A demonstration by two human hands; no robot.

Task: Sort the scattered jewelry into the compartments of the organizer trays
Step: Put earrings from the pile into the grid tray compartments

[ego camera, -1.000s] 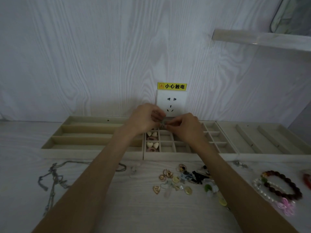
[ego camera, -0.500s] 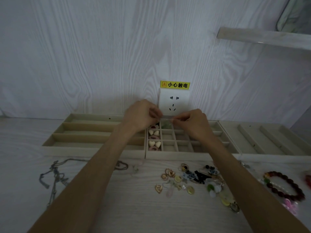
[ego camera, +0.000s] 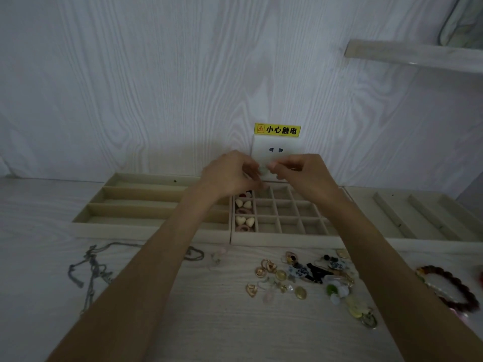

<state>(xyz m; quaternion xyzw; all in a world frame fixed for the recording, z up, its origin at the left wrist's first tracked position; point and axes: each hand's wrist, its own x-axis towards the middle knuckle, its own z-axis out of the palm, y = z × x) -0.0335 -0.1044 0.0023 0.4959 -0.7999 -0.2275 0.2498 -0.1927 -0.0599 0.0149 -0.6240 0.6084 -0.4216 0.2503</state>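
Note:
My left hand (ego camera: 230,175) and my right hand (ego camera: 303,173) meet above the back of the middle grid tray (ego camera: 285,237), fingertips pinching one small pale jewelry piece (ego camera: 263,170) between them. The piece is too small to identify. The grid tray's left column holds cream heart-shaped pieces (ego camera: 243,220) and pink rings. Scattered earrings and charms (ego camera: 300,276) lie on the table in front of the trays. A tangled silver chain (ego camera: 91,267) lies at the left, beaded bracelets (ego camera: 449,288) at the right.
A tray with long slots (ego camera: 146,205) stands left of the grid tray, and another slotted tray (ego camera: 418,218) to its right. A wall socket (ego camera: 277,150) with a yellow warning label sits behind the hands. A shelf (ego camera: 413,54) juts out at upper right.
Both hands have risen a little from the grid tray toward the socket, still working the small piece between their fingertips. The camera has shifted slightly.

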